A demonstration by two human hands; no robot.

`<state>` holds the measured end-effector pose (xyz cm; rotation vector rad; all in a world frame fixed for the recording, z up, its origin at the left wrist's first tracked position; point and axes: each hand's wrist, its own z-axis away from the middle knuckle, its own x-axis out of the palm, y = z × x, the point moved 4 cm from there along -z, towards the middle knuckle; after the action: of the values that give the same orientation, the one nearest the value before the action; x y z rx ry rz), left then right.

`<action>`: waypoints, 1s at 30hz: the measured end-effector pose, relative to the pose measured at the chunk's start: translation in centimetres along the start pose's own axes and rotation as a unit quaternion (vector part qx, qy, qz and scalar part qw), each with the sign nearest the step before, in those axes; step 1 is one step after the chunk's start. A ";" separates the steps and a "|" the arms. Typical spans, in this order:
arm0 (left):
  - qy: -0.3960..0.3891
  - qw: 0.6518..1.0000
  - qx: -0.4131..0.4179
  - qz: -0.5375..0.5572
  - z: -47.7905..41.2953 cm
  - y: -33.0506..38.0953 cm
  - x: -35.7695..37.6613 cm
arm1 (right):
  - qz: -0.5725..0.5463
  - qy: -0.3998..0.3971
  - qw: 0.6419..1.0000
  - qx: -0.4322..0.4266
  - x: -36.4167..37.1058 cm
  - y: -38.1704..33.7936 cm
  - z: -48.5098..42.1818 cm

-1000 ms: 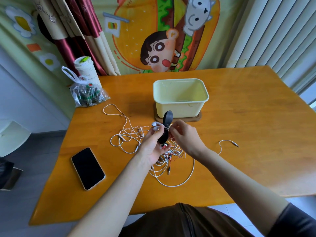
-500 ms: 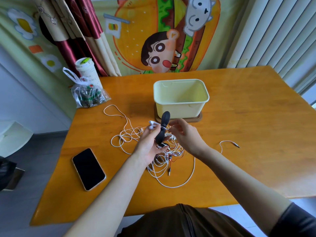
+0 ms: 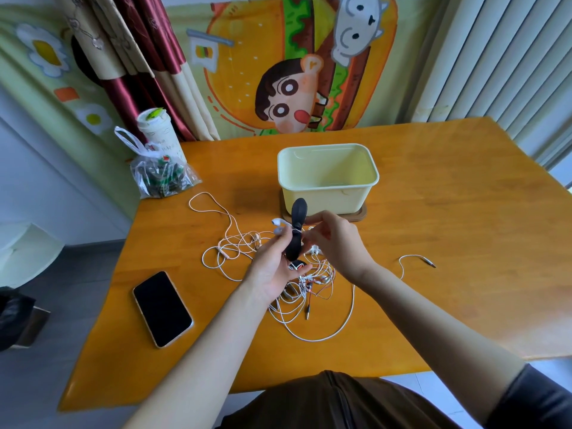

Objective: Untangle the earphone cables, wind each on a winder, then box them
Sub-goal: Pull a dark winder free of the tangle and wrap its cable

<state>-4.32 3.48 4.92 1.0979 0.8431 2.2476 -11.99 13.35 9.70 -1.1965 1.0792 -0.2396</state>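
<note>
One black winder (image 3: 296,230) is gripped by the left hand (image 3: 272,272) while a white cable (image 3: 305,237) across it is pinched by the right hand (image 3: 335,243).

Soft daylight, apparently from the blinds (image 3: 495,57) at right, evenly lights the orange tabletop (image 3: 448,212), leaving a faint sheen and a soft shadow beside the pale box (image 3: 328,193). Wide-angle distortion bows the edges; fine earphone cables (image 3: 309,283) look slightly soft.

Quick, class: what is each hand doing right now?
Left hand: holds the black winder.
Right hand: pinches the white earphone cable at the winder.
</note>
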 end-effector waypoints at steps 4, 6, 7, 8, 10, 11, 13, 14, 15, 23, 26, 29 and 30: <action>-0.008 0.999 0.006 -0.030 0.1 0.0 -0.1 | -0.005 -0.002 1.000 0.008 0.1 0.3 -0.1; -0.007 0.999 0.008 -0.053 0.2 0.2 -0.1 | -0.006 0.003 1.000 0.004 0.2 0.4 0.0; -0.005 0.998 0.007 -0.061 0.2 0.3 -0.1 | -0.004 0.007 1.000 0.000 0.2 0.3 0.0; -0.003 0.998 0.005 -0.067 0.3 0.4 0.0 | -0.001 0.011 1.000 -0.003 0.2 0.3 0.0; 0.001 0.998 -0.002 -0.068 0.4 0.6 0.1 | -0.004 0.013 1.000 -0.007 0.2 0.1 0.2; 0.004 0.998 -0.004 -0.068 0.4 0.7 0.1 | -0.007 0.012 1.000 -0.010 0.3 0.1 0.2; 0.006 0.998 -0.008 -0.067 0.5 0.8 0.1 | -0.004 0.010 1.000 -0.019 0.5 0.2 0.4; 0.008 0.998 -0.010 -0.066 0.5 0.8 0.2 | -0.002 0.010 1.000 -0.024 0.6 0.3 0.4; 0.011 0.998 -0.012 -0.064 0.6 0.8 0.2 | 0.000 0.012 1.000 -0.028 0.6 0.3 0.5; 0.035 0.998 -0.018 -0.053 0.6 0.9 0.4 | -0.031 0.025 0.998 -0.046 0.4 0.3 0.6; 0.028 0.999 -0.024 -0.033 0.9 0.8 0.5 | -0.015 0.032 0.998 -0.061 0.2 0.1 0.6; 0.022 0.999 -0.029 -0.031 1.2 0.7 0.8 | -0.013 0.056 0.996 -0.074 -0.1 0.0 0.6; 0.025 0.999 -0.030 -0.034 1.3 0.7 0.8 | -0.014 0.060 0.995 -0.074 -0.1 0.0 0.6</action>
<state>-3.85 3.96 6.46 0.9751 0.8159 2.2365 -11.55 13.80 9.70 -1.3432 1.2030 -0.2595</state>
